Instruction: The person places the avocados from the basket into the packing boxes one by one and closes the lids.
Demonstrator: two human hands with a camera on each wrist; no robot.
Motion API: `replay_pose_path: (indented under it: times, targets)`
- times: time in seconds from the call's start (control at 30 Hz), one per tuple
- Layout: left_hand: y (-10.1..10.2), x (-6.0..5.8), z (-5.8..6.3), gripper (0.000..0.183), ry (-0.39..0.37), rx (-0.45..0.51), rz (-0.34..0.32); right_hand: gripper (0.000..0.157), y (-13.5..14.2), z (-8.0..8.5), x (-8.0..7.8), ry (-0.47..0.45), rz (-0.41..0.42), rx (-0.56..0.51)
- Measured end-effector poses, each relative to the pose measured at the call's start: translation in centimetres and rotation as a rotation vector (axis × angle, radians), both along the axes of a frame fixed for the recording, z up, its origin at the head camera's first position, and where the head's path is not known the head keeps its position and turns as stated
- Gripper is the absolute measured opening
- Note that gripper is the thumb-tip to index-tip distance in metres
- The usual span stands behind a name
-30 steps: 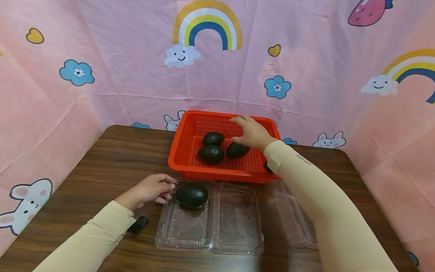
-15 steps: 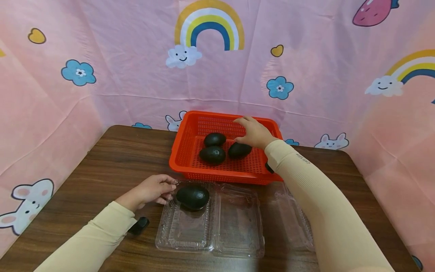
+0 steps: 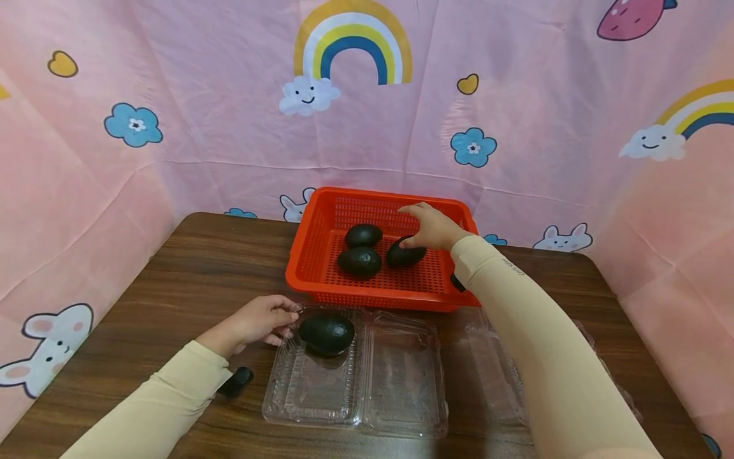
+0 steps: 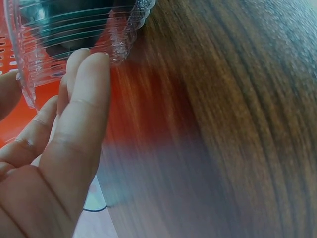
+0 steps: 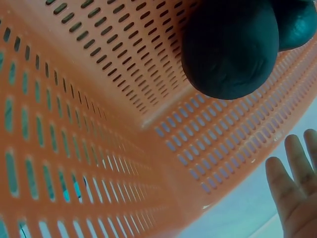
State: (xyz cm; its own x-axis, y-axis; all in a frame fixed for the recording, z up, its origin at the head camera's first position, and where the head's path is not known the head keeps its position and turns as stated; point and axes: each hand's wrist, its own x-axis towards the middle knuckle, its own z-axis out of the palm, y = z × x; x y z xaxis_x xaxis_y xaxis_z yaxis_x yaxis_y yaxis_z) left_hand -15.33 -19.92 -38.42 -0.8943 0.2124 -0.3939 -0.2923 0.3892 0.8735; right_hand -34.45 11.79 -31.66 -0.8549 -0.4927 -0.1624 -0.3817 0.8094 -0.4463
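A clear plastic clamshell box [image 3: 315,392] lies unfolded on the table, and one dark avocado [image 3: 327,334] sits at the far end of its left half. My left hand [image 3: 260,324] pinches that half's left rim near the far corner; in the left wrist view its fingers [image 4: 81,109] lie along the ribbed outer wall, thumb across the rim. Over the red basket [image 3: 304,255] my right hand [image 3: 434,228] spreads its fingers, holding nothing. Its thumb overlaps the nearest avocado [image 3: 404,256] in the head view. Two more avocados, one behind [image 3: 364,236] and one in front [image 3: 359,262], lie left of that one.
Right of the unfolded box lies more clear plastic packaging [image 3: 496,376], partly hidden beneath my right arm. The slotted basket walls [image 5: 54,124] rise around the avocados. A patterned pink cloth [image 3: 229,95] hangs behind the wooden table [image 3: 189,274].
My right hand has lowered slightly and shifted a little right, its thumb coming over the nearest avocado. The left hand stays at the box's rim.
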Motion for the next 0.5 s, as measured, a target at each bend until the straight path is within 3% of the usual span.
replay_pose_path:
  times: [0.5]
  targets:
    - [0.0,0.1,-0.1,0.034,0.006,0.006,0.000,0.081,0.5,-1.6,-0.8,-0.053,0.037,0.061]
